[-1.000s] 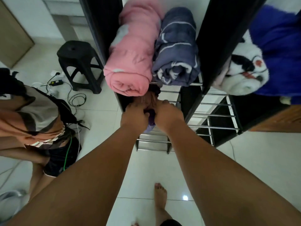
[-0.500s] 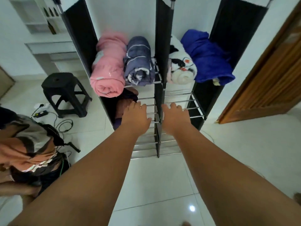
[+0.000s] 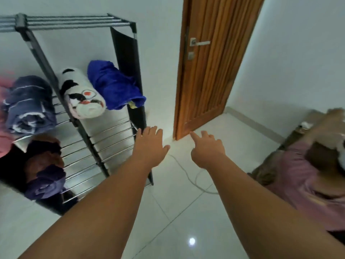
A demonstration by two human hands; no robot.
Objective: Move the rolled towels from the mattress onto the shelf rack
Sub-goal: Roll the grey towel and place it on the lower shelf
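Head view: left hand (image 3: 149, 144) and right hand (image 3: 207, 152) hung mid-frame, each grip empty, fingers slack. Rolled towels (image 3: 84, 98) lay on the shelf rack (image 3: 115, 131), frame left. Advised: turn to the mattress (image 3: 291, 176), right edge, and clasp the next roll round its middle.

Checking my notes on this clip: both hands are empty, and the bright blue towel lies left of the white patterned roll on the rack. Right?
Not quite. The head view shows the blue towel lying right of the white patterned roll. The left hand and right hand are indeed empty.
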